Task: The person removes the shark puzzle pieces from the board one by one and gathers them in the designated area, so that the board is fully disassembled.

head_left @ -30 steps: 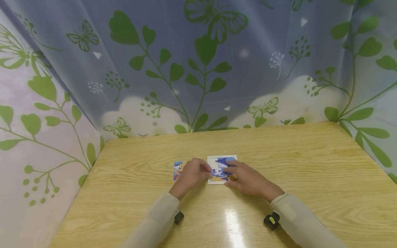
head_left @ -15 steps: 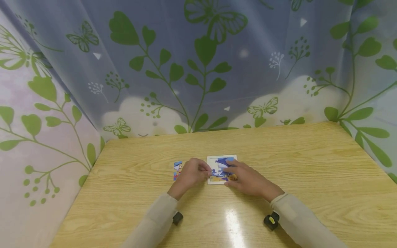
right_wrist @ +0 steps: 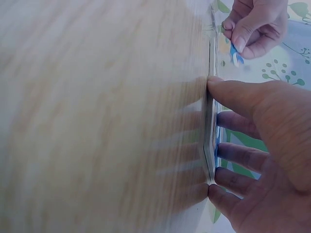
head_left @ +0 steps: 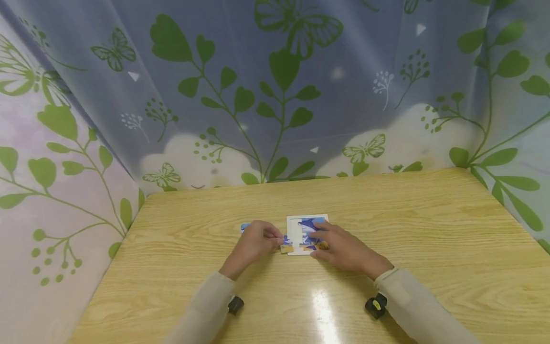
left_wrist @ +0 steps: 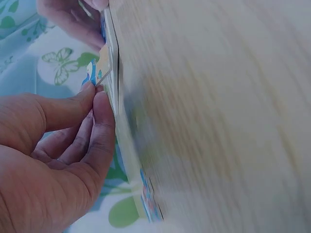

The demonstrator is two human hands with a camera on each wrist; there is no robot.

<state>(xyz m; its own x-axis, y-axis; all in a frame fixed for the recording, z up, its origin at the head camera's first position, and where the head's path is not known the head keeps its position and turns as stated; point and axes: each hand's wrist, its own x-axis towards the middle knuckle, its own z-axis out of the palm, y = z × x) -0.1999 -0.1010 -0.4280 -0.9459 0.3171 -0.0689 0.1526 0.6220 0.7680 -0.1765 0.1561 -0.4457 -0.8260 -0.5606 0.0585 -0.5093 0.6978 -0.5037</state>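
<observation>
My left hand (head_left: 258,241) pinches a jigsaw puzzle piece (head_left: 287,244) between thumb and fingertips; it has a blue and sandy-yellow print. In the head view the piece overlaps the lower left edge of a white-framed puzzle board (head_left: 296,253). Up close in the left wrist view, the piece (left_wrist: 101,68) is tilted at the board's edge. Fitted pieces with a blue sea picture fill the board's right part, and its left part shows bare white. Spread over those fitted pieces lies my right hand (head_left: 345,247), its fingertips resting on the board and its thumb (right_wrist: 233,94) at the near edge.
Another blue puzzle piece (head_left: 245,227) lies on the table to the left, mostly covered by my left hand. The wooden table (head_left: 421,229) ends at a patterned curtain (head_left: 232,119). Black wrist cameras (head_left: 376,306) hang under both sleeves.
My left hand has moved left from the board, drawing the pinched piece to the frame's left edge. More of the board's white base shows. The right hand has stayed still.
</observation>
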